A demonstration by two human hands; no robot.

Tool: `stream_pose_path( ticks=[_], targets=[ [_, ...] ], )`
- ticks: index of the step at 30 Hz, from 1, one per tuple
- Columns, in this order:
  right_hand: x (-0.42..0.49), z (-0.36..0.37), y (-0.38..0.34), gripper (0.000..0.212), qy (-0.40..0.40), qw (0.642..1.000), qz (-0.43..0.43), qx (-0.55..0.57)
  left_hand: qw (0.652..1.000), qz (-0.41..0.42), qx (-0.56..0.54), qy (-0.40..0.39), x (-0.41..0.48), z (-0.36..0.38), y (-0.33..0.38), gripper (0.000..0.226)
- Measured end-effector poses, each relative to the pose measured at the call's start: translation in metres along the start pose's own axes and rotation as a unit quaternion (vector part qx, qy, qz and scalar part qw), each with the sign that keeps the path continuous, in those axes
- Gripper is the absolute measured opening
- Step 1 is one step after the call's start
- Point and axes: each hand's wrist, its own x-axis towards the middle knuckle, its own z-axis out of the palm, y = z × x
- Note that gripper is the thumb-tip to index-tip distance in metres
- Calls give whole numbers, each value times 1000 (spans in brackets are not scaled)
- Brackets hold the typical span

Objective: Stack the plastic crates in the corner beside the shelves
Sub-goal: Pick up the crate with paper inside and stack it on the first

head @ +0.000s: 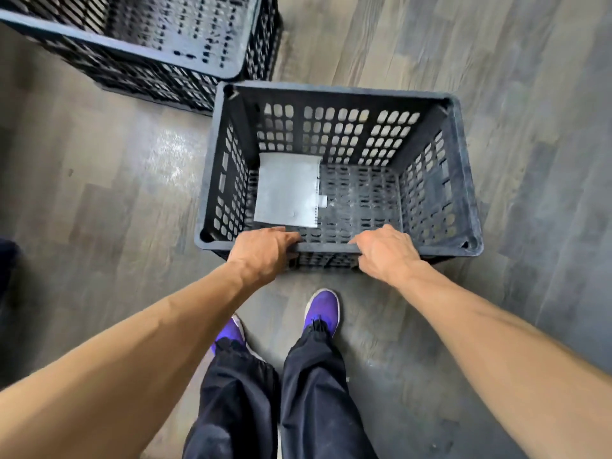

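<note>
The floor [99, 200] is laid in wood-look planks of grey and brown tones, the boards running in long staggered strips across the whole view. The surface looks worn and dull, with scuffs and a few dark specks. A pale glare patch [169, 154] of reflected light sits on the planks at left. At the left edge a dark shape [6, 260] intrudes, too cut off to identify.
</note>
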Motion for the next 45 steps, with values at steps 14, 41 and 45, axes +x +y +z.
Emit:
stream_pose_path(
  ticks=[14,41,45],
  targets=[
    [-103,-42,-60,5,-38,993,-103,-39,998,-67,13,-4,-135,-50,18,18],
    [-280,-227,-394,22,39,907,-304,-288,919,-269,-34,287,-531,-165,-122,33],
    [-305,-248,-476,22,41,881,-338,-328,898,-302,-39,316,-595,-166,-160,27]
  ],
)
